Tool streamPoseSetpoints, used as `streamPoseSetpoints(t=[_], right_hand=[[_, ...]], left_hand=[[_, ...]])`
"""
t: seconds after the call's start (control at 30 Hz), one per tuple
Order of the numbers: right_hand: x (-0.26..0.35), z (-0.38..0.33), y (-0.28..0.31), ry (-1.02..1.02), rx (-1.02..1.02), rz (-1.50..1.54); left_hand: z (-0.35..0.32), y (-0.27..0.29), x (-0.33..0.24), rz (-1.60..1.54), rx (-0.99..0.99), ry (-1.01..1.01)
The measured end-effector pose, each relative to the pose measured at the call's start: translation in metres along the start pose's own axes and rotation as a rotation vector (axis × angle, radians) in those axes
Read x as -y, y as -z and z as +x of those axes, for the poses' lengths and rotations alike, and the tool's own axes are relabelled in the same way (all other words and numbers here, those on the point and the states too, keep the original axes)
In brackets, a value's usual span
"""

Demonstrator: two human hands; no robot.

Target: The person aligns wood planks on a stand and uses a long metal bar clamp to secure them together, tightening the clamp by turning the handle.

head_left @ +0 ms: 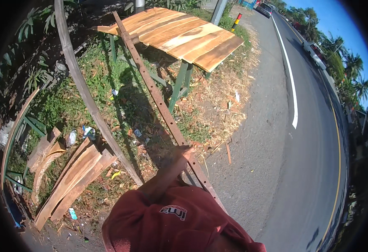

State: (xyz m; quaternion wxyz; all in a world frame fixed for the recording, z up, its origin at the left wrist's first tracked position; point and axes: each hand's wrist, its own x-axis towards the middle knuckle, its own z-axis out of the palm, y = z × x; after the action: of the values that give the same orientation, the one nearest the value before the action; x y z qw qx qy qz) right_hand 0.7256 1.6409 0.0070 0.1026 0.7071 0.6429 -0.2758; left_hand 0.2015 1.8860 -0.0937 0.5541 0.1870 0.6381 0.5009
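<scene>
Rusty metal bar [158, 98], long and narrow with holes punched along it, runs in the head view from the edge of the plank-topped counter [180, 35] down across the grass to the person's shoulder, where one hand [185, 153] is closed round it near its lower third; which hand it is I cannot tell for sure, though the arm rising from the red shirt [171, 222] looks like the right one, and the other hand is out of sight

Such a bar looks heavy and stiff, rough with rust so it should not slip, but its length would make it swing and lever hard against a grip near one end; a hold nearer the middle, or a second hand further up, would likely steady it

Beside it a curved grey beam [83, 88] lies on the grass, and a stack of wooden slabs [74, 176] rests to the left near a green frame [20, 138]

No container shows, only scraps of litter in the grass; the road [310, 138] runs along the right
</scene>
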Motion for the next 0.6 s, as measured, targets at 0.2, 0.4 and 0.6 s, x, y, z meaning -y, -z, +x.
streamPoseSetpoints(t=[0.2,0.4,0.6], right_hand=[[0.117,0.149,0.081,0.051,-0.001,-0.07],[0.22,0.286,0.126,0.098,0.0,-0.1],[0.263,0.399,0.136,0.1,-0.026,-0.047]], left_hand=[[0.077,0.035,-0.139,-0.284,-0.106,-0.085],[0.162,0.057,-0.232,-0.37,-0.249,-0.089],[0.28,0.067,-0.304,-0.425,-0.262,-0.125]])
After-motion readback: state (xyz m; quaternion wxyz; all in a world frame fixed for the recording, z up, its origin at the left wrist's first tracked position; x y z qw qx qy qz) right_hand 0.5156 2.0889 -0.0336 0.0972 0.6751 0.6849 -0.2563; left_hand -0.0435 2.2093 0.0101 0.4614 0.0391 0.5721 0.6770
